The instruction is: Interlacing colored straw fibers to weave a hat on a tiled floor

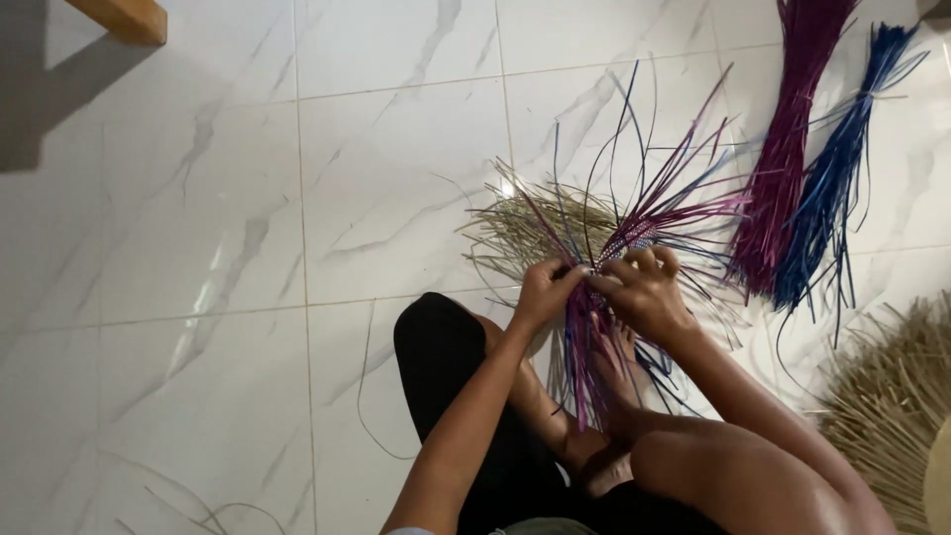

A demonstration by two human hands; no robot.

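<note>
A white marble-tiled floor (248, 248) fills the view, with a wooden leg (124, 18) at its top-left corner. Near the middle, the left hand (543, 290) pinches strands of the half-woven piece (619, 260), whose purple, blue and straw-coloured strips fan outward. The right hand (644, 289) is closed on the same woven band, touching the left. Toward the right edge lie a purple bundle (788, 149), a blue bundle (837, 168) and straw strips (892, 396).

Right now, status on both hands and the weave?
Left hand and right hand both pinching woven strip piece. Loose purple bundle, blue bundle lie apart. Nothing obstructing.
</note>
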